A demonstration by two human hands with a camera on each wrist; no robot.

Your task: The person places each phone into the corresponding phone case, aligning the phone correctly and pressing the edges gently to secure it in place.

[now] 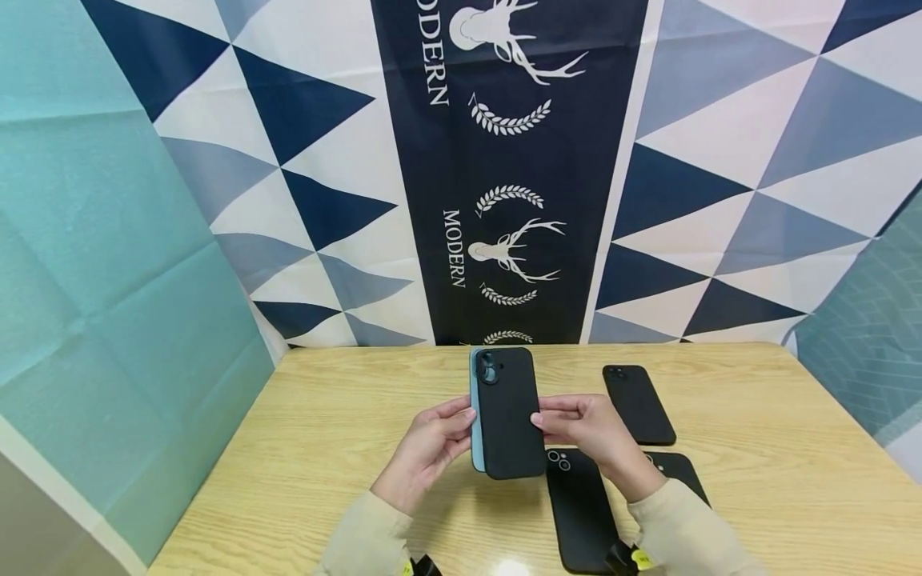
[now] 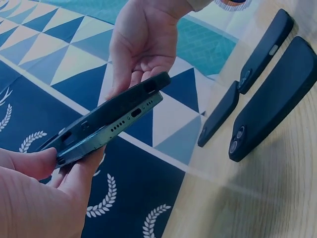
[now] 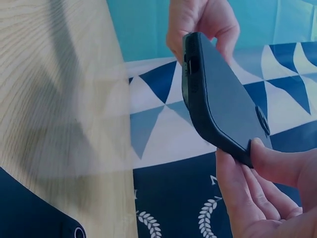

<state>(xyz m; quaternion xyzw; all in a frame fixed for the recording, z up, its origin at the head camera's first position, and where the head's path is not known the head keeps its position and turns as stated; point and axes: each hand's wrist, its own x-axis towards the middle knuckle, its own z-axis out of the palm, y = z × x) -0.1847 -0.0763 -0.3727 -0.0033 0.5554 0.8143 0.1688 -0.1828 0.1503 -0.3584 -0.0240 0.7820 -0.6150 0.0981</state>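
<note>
A light blue phone and a black phone case are held up over the table, the case's back facing the head camera. My left hand pinches the phone's left edge between thumb and fingers. On the other side, my right hand grips the right edge of the case. In the left wrist view, the phone's bottom end with its charging port shows partly outside the case, a wedge-shaped gap between them. From the right wrist, the case's end cutout is visible.
Three black phone cases or phones lie on the wooden table to the right: one farther back, one in front, and one partly hidden by the right arm. A patterned cloth hangs behind the table.
</note>
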